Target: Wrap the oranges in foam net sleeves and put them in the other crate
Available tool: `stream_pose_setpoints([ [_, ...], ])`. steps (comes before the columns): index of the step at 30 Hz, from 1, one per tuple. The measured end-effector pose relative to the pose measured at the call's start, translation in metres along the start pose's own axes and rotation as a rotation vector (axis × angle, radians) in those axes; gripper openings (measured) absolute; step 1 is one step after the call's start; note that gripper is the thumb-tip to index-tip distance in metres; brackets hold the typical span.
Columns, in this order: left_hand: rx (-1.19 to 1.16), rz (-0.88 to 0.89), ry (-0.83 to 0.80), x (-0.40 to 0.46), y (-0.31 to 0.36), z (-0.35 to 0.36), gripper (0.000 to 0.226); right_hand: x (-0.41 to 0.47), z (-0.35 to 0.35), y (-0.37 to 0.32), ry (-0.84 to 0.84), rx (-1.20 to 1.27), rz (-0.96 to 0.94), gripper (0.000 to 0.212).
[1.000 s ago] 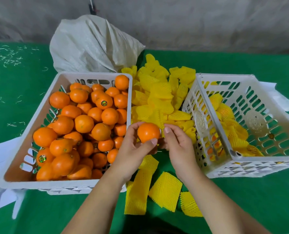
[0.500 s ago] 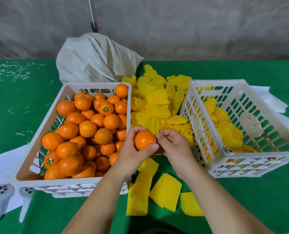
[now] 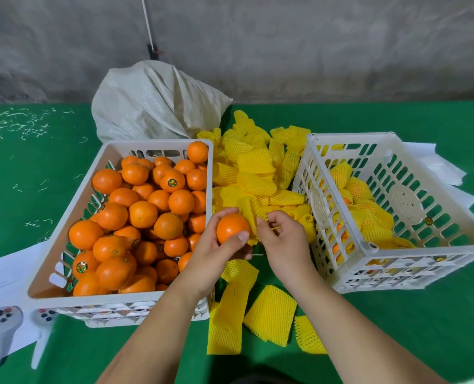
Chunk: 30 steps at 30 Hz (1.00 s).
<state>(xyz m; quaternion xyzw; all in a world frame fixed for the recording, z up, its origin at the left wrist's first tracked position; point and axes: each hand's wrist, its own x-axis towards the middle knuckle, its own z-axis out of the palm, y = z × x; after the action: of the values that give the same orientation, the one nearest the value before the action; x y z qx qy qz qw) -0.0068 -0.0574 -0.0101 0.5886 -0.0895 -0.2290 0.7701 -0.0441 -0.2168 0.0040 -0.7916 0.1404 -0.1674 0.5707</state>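
My left hand (image 3: 216, 256) grips a bare orange (image 3: 231, 228) between the two crates. Just right of it, my right hand (image 3: 287, 241) pinches the edge of a yellow foam net sleeve (image 3: 253, 217) that lies against the orange's right side. The left white crate (image 3: 152, 142) is heaped with unwrapped oranges (image 3: 143, 214). In the right white crate (image 3: 352, 135) lie several oranges wrapped in yellow sleeves (image 3: 369, 217).
A pile of yellow sleeves (image 3: 258, 173) fills the gap between the crates. Three flat sleeves (image 3: 269, 314) lie on the green table near me. A grey sack (image 3: 152, 103) stands behind the left crate. White paper and two white controllers (image 3: 0, 328) sit at bottom left.
My right hand left the orange's side and now pinches a sleeve beside it. My left hand keeps its hold on the orange. The view has tilted up a little.
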Motion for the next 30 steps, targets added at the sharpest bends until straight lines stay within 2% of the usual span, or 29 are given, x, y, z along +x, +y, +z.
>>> stream_pose_setpoints([
  [3, 0.035, -0.024, -0.091, 0.000, 0.001, -0.004, 0.075, 0.005, 0.005, 0.003, 0.102, -0.114, -0.093, 0.008],
  [8, -0.022, -0.063, -0.168, -0.001, 0.004, -0.010, 0.064, 0.010, 0.008, 0.010, 0.110, -0.345, -0.260, 0.020],
  [11, 0.054, -0.076, -0.243, -0.002, 0.005, -0.011, 0.058, 0.010, 0.009, 0.015, 0.100, -0.366, -0.199, 0.034],
  [13, 0.098, -0.066, -0.260, -0.003, 0.004, -0.007, 0.057, 0.011, 0.011, 0.017, 0.090, -0.310, -0.161, 0.032],
  [15, 0.088, -0.012, -0.185, -0.002, 0.001, -0.002, 0.055, 0.011, 0.010, 0.018, 0.093, -0.210, -0.142, 0.020],
  [18, 0.036, 0.044, 0.059, 0.001, -0.004, 0.000, 0.060, 0.005, 0.002, 0.012, 0.099, -0.104, -0.145, 0.013],
  [21, 0.038, 0.138, 0.169, 0.004, -0.011, -0.002, 0.059, -0.016, 0.000, 0.001, 0.034, -0.230, -0.429, 0.017],
  [24, 0.027, 0.197, 0.189, 0.004, -0.012, -0.003, 0.062, -0.033, 0.007, -0.005, 0.010, -0.291, -0.597, 0.022],
  [28, -0.008, 0.181, 0.130, 0.002, -0.013, -0.007, 0.086, -0.031, 0.006, -0.005, 0.005, -0.290, -0.584, 0.025],
  [30, -0.031, 0.140, 0.031, 0.002, -0.011, -0.010, 0.085, -0.027, 0.006, -0.005, -0.001, -0.302, -0.550, 0.025],
])
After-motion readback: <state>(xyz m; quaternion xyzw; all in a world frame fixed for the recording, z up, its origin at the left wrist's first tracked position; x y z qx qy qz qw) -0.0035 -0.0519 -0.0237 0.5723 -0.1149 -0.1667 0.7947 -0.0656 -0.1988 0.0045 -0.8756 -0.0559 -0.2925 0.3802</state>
